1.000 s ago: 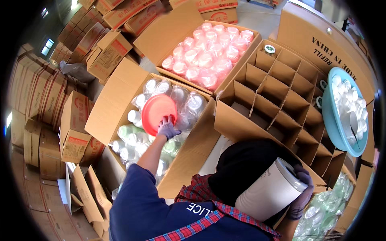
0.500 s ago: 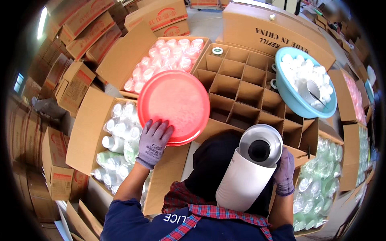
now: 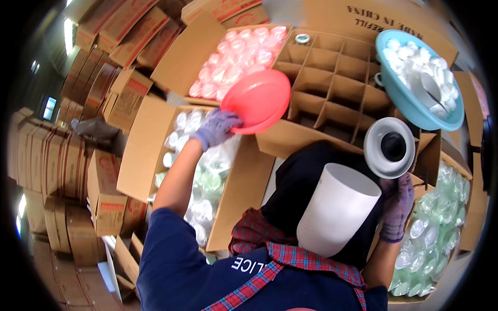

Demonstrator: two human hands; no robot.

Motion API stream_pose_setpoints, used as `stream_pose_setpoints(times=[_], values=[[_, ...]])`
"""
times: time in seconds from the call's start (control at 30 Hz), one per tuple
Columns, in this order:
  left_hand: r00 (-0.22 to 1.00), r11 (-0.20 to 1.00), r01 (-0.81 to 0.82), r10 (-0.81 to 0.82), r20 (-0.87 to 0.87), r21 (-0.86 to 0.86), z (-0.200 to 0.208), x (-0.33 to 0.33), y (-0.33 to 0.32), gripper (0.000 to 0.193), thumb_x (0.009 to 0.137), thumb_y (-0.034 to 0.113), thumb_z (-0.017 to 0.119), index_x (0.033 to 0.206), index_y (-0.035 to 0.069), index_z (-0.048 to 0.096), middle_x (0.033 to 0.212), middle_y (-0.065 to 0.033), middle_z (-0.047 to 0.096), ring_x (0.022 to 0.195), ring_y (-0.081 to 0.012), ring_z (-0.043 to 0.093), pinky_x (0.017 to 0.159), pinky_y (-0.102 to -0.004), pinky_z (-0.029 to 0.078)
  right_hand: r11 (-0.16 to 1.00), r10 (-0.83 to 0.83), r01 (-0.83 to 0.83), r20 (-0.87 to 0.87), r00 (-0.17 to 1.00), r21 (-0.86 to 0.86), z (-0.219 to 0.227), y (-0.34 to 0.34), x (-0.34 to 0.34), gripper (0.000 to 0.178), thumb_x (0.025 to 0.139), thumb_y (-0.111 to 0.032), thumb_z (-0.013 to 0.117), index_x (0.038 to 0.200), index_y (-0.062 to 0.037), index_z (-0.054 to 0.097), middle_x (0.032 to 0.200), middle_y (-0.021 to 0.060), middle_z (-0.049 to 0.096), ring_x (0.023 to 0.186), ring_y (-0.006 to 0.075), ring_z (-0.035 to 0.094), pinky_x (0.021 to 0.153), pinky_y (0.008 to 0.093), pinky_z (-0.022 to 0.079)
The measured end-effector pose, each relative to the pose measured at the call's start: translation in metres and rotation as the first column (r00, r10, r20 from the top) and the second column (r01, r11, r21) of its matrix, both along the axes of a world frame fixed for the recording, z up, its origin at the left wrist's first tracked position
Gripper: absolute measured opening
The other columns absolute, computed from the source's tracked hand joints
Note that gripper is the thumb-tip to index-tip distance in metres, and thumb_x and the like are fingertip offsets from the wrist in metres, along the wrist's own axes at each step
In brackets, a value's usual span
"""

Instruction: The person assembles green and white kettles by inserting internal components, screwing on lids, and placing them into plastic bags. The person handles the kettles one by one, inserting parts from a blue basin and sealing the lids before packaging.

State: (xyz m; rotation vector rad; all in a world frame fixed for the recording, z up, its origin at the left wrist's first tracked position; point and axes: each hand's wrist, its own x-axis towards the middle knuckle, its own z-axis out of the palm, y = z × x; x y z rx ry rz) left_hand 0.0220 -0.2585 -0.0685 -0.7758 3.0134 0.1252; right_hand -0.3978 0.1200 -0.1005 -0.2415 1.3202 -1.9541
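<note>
My left hand (image 3: 218, 128), in a grey-purple work glove, grips the near left rim of a round red plastic basin (image 3: 257, 102). The basin is tilted, partly over a carton of pink bottles (image 3: 241, 52). A silver-grey round piece with a flared rim (image 3: 374, 150) and a dark round centre is in my gloved right hand (image 3: 397, 202), which closes on its lower edge; the fingers are partly hidden. Beside it, a white open-topped cylinder (image 3: 332, 212) leans on my lap, its mouth toward the upper right.
Ahead stands a divided carton (image 3: 332, 88) with a white-lidded jar (image 3: 302, 39) in a far cell. A light-blue basin (image 3: 446, 122) of white pieces rests on its right side. Cartons of wrapped white bottles (image 3: 199, 205) and green-tinted bottles (image 3: 415, 254) flank me; stacked boxes (image 3: 109, 202) stand left.
The silver-grey piece has come out of the white cylinder's mouth, up and to the right. My left hand has taken the red basin's rim and tilted it away. The head view has shifted.
</note>
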Motion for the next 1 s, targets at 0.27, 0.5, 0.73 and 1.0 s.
stream_pose_setpoints(times=[0.27, 0.5, 0.73, 1.0], values=[[0.977, 0.997, 0.045, -0.057, 0.204, 0.065, 0.029, -0.057, 0.010, 0.046, 0.074, 0.008, 0.067, 0.118, 0.019, 0.070, 0.132, -0.0065, 0.061, 0.133, -0.0268, 0.050, 0.120, -0.0534, 0.023, 0.976, 0.101, -0.072, -0.132, 0.986, 0.204, -0.024, -0.016, -0.043, 0.026, 0.104, -0.030, 0.056, 0.098, -0.0058, 0.064, 0.081, -0.0001, 0.063, 0.066, 0.0076, 0.058, 0.061, 0.0215, 0.048], [0.994, 0.966, -0.036, 0.007, 0.112, 0.256, 0.026, -0.045, 0.019, 0.071, 0.073, 0.023, 0.073, 0.141, 0.017, 0.056, 0.146, -0.0142, 0.051, 0.143, -0.0336, 0.038, 0.122, -0.0495, 0.019, 0.982, 0.060, -0.042, -0.095, 0.994, 0.182, -0.053, -0.015, -0.045, 0.023, 0.103, -0.028, 0.058, 0.095, -0.0065, 0.063, 0.073, 0.0006, 0.061, 0.061, 0.0089, 0.056, 0.058, 0.0226, 0.047], [1.000, 0.976, -0.018, 0.021, 0.011, -0.216, -0.008, -0.085, 0.047, 0.039, 0.086, 0.034, 0.069, 0.118, 0.012, 0.069, 0.130, -0.0130, 0.063, 0.128, -0.0321, 0.054, 0.118, -0.0582, 0.024, 0.988, 0.111, -0.074, -0.288, 0.951, 0.137, -0.039, -0.012, -0.035, 0.025, 0.104, -0.026, 0.051, 0.092, -0.0080, 0.063, 0.071, 0.0005, 0.057, 0.064, 0.0104, 0.056, 0.062, 0.0239, 0.047], [0.897, 0.940, 0.258, -0.319, -0.305, -0.225, 0.033, -0.211, 0.073, 0.015, 0.084, 0.017, 0.068, 0.098, 0.010, 0.068, 0.102, -0.0099, 0.070, 0.103, -0.0304, 0.065, 0.109, -0.0523, 0.037, 0.838, 0.049, 0.221, -0.472, 0.881, 0.500, -0.011, -0.003, -0.053, 0.020, 0.097, -0.020, 0.064, 0.094, -0.0006, 0.067, 0.072, 0.0087, 0.065, 0.061, 0.0141, 0.063, 0.058, 0.0309, 0.052]])
